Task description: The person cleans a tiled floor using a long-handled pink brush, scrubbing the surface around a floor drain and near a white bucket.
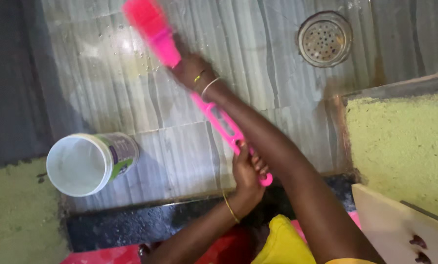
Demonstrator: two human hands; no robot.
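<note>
A pink long-handled brush is gripped two-handed for leverage, left hand clenched at the handle end, right hand clamped near the bristles, pressed onto wet floor tiles.

Both hands grip pink brush: right hand near head, left hand at handle end; white container at eight o'clock.

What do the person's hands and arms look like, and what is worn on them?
Both forearms are bare, with no sleeves showing on them. The left hand has a thin gold bangle at the wrist. The right hand has two slim bangles at the wrist, one gold and one paler. No gloves are worn.
</note>
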